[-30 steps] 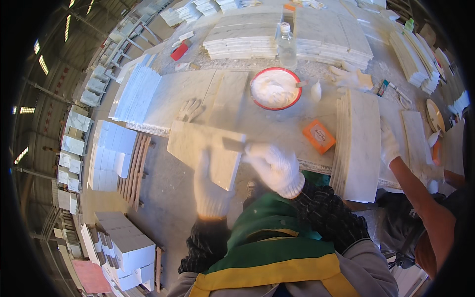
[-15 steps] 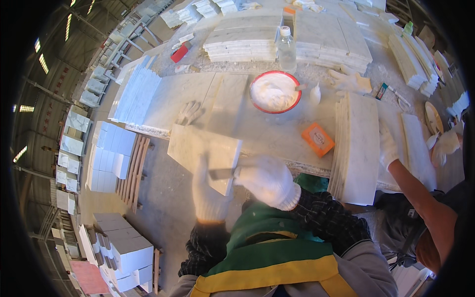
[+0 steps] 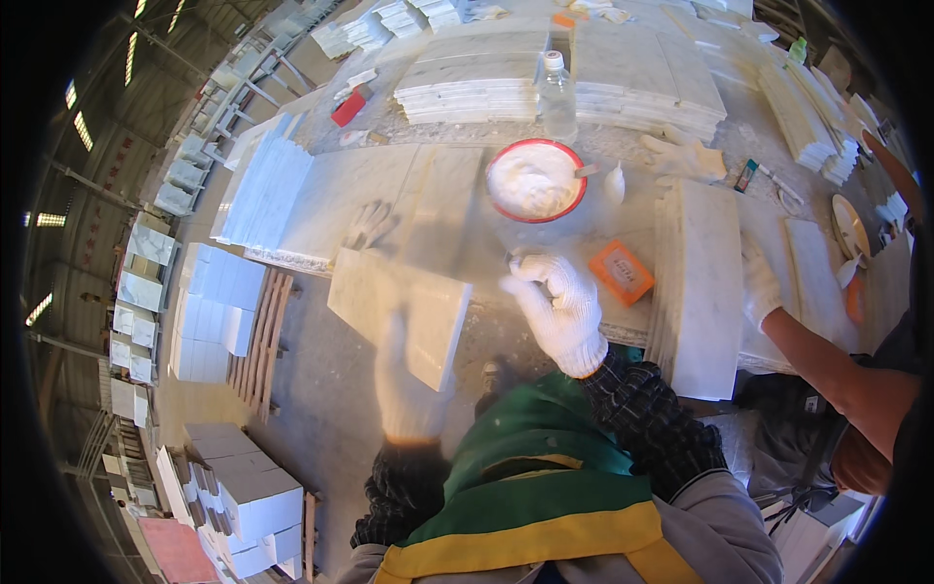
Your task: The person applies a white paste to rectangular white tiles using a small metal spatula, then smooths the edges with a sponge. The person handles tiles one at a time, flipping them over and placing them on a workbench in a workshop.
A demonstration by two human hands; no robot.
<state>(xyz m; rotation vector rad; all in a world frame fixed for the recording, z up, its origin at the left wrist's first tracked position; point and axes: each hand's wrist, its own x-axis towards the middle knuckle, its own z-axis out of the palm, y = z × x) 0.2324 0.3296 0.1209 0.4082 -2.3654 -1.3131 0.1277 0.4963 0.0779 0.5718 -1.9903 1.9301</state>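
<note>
My left hand (image 3: 411,384), in a white knitted glove and blurred, grips the near edge of a pale marble slab (image 3: 404,302), thumb on top. Its other fingers are mostly hidden. The slab juts out past the worktable's near edge. My right hand (image 3: 562,316), also gloved, is raised near the table edge with fingers curled around a putty knife (image 3: 509,261); only a small dark bit shows at the fingertips. Beyond it stands a red-rimmed bowl (image 3: 535,181) of white paste, with a flat grey tool (image 3: 586,170) on its rim. An orange box (image 3: 620,273) lies right of that hand.
A clear bottle (image 3: 558,97) stands behind the bowl. Stacked marble slabs (image 3: 696,292) rise at the right, beside a co-worker's gloved hand (image 3: 759,282). An empty glove (image 3: 370,224) lies on the table (image 3: 331,195). Pallets of white blocks (image 3: 209,302) stand at the left.
My right hand has moved away from the slab, up and to the right toward the bowl. The knife's blade, plain before, hardly shows now. My left hand stays at the slab.
</note>
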